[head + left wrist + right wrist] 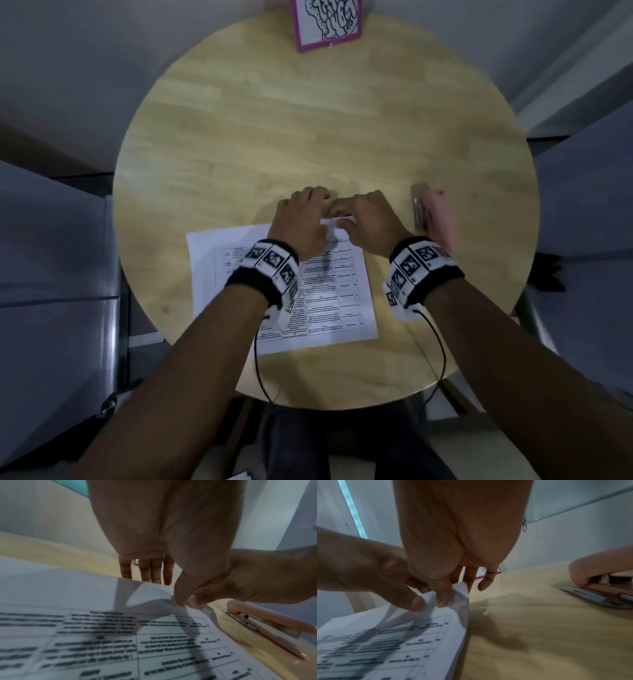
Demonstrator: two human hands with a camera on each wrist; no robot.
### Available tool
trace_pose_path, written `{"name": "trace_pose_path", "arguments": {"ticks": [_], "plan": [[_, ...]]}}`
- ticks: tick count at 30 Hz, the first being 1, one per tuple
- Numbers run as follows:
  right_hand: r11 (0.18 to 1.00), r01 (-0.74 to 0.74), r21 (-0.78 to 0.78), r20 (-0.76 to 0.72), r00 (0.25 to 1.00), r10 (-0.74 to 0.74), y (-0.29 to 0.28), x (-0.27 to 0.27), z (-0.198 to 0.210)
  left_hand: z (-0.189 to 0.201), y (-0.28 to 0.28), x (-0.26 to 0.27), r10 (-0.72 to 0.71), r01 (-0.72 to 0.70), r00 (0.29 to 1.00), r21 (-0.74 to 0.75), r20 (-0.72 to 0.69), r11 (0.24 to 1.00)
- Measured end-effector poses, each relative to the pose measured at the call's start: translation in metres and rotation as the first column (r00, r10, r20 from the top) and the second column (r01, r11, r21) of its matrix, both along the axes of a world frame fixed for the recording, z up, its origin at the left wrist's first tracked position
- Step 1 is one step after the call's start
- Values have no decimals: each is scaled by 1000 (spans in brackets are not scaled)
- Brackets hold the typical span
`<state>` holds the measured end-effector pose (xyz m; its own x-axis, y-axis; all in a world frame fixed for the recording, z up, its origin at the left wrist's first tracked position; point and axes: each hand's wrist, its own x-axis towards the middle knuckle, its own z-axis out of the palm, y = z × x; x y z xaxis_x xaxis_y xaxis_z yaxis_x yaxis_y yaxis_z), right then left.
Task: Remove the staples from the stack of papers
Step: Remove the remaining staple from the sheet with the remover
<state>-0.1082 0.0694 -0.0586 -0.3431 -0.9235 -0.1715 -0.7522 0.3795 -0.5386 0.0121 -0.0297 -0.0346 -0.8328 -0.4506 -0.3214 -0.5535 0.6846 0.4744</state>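
Near the front of a round wooden table (308,137) lies the stack of papers (329,308), printed with a table of text, its long side running away from the person. Both hands meet at its far right corner, which is lifted off the wood. The left hand (301,219) pinches the top sheets of that corner between thumb and forefinger, peeling them up so they bow away from the pages beneath. The right hand (366,222) pinches the same corner from the other side, thumb tip pressed beside the left thumb, the other fingers extended behind the paper edge. Judging by the task, the corner is raised and pulled apart to get at a staple there, though no staple can be made out; the area is blurred and covered by fingertips.

Just to the right of the hands, apart from the papers, a pink stapler (435,216) with a metal underside rests on the table. It seems placed within reach, but neither hand touches it. At the far edge of the table stands a card with a pink border (327,24) bearing a black line drawing. No container appears in any view.
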Motion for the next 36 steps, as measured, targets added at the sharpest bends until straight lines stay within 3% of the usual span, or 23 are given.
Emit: {"name": "trace_pose_path", "arguments": {"ticks": [5,9,12,15,17,20,25,30,36], "plan": [[996,83,-19,44,996,-82,1,3,4,-12,-1,-11,45,-53,996,99,74,994],[949,310,-54,-122,941,-315,17,-6,16,-21,-2,-14,111,-118,992,122,66,986],[835,526,164,-368,817,-443,39,-17,22,-27,-3,-15,129,-141,987,134,93,981],[713,630,309,-428,761,-487,53,-26,17,-28,0,-19,130,-141,984,83,122,987],[663,660,353,-372,750,-548,58,-29,13,-27,2,-22,141,-150,978,51,154,987],[653,703,282,-288,711,-641,65,-34,7,-28,4,-25,157,-169,968,44,197,985],[602,745,288,-36,636,-771,72,-47,4,-30,10,-30,181,-198,965,76,189,977],[665,723,187,104,659,-745,68,-49,-1,-30,17,-33,188,-215,964,132,187,968],[589,804,75,380,523,-763,46,-49,19,-23,21,-34,211,-234,967,179,141,955]]}}
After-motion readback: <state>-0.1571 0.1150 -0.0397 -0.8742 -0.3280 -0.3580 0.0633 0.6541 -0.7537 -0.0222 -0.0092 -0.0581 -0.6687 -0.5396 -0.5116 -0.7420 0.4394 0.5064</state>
